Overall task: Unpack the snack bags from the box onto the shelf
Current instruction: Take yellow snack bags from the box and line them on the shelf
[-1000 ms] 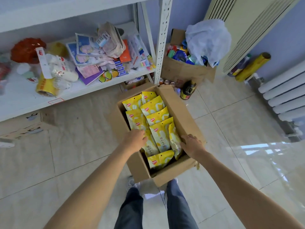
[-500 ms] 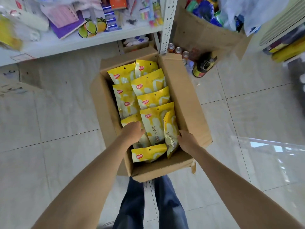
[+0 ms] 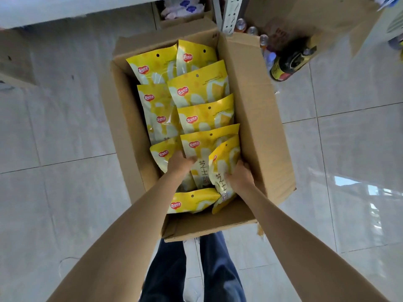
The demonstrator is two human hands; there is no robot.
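Note:
An open cardboard box (image 3: 257,110) stands on the tiled floor in front of my legs, packed with several yellow snack bags (image 3: 200,88) lying overlapped. My left hand (image 3: 177,165) reaches into the near part of the box, its fingers curled onto the left edge of a large yellow bag (image 3: 196,147). My right hand (image 3: 241,177) grips a tilted yellow bag (image 3: 222,162) at the box's right side, thumb in front and fingers behind. Only the white front edge of the shelf (image 3: 65,13) shows at the top left.
A dark bottle (image 3: 290,62) and several cans (image 3: 241,25) stand right of the box, by the shelf post (image 3: 231,12). A second cardboard box (image 3: 305,16) sits at the top right. A small box (image 3: 181,14) lies under the shelf, and cardboard (image 3: 15,59) sits at the left.
My view has tipped down and closer to the box, so the shelf's contents have left the frame. My right hand moved from the box's rim onto the tilted bag; my left hand pushed deeper between the bags.

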